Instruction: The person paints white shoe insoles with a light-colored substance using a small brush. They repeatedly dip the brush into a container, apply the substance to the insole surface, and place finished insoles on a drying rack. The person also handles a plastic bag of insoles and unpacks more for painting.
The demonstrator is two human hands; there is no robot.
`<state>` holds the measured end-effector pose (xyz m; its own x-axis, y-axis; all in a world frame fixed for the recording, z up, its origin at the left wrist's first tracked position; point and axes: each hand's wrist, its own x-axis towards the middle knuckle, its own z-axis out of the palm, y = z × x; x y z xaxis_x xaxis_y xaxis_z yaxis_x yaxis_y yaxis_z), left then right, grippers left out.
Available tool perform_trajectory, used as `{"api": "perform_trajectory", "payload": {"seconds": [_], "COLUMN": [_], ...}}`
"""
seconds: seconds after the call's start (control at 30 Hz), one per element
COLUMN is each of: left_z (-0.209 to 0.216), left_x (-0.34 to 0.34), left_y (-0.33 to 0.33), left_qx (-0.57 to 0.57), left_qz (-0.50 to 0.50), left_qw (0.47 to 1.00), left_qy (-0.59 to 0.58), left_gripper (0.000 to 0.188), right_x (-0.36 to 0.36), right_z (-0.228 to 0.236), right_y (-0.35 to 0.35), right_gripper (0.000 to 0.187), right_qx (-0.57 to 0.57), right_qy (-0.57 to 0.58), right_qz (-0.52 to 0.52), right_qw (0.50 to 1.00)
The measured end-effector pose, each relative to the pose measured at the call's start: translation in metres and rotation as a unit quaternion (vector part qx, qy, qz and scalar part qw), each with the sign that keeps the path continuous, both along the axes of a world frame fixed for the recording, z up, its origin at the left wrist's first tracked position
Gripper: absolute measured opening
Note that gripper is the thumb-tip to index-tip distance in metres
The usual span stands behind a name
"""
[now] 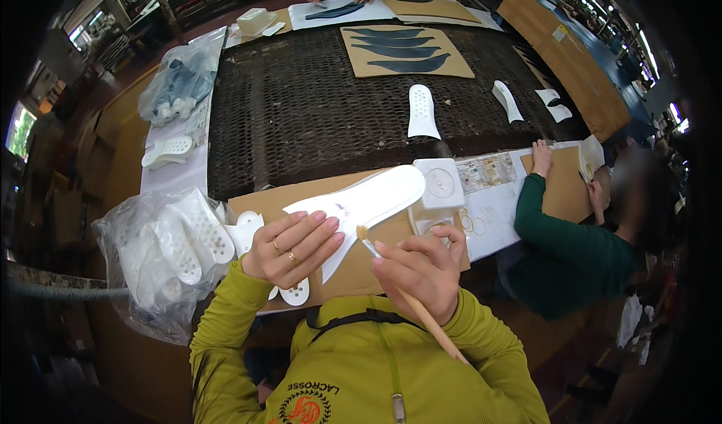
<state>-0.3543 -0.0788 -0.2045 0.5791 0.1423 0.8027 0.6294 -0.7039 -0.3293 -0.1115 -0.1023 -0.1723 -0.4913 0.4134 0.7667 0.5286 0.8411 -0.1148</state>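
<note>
A smooth white insole (385,197) is tilted up over a sheet of cardboard (274,191), with its rounded end pointing to the far right. My left hand (295,249), wearing rings, grips its near end with the fingers laid across the surface. In my right hand (423,272) is a brush (429,320) with a wooden handle, pinched between fingers and thumb. The brush's yellowish bristles are close to the insole's lower edge; whether they touch it I cannot tell. Just beyond the right hand stands a white plastic tub (442,185). A perforated white insole (295,292) lies partly hidden below my left hand.
At the left, a clear plastic bag (139,274) holds several perforated white insoles. A dark mesh belt (293,116) carries a white insole (422,112) and a cardboard (459,65) with dark blue pieces. One co-worker in a green sleeve (556,225) works at right, another across the belt.
</note>
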Motion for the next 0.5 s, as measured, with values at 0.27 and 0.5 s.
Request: {"api": "perform_trajectory", "payload": {"seconds": [0.27,0.5], "left_z": [-0.009,-0.014], "left_x": [0.002,0.005], "left_y": [0.005,0.009], "left_qx": [-0.006,-0.002], "left_qz": [0.017,0.024], "left_qw": [1.000,0.999], "left_qy": [-0.021,-0.043], "left_gripper": [0.023,0.023], "right_x": [-0.011,-0.005], "right_z": [-0.005,0.001], "right_y": [-0.016,-0.009], "right_gripper": [0.025,0.027], "right_qx": [0.004,-0.032], "right_qy": [-0.045,0.000], "right_qz": [0.040,0.057], "right_qw": [0.998,0.998]}}
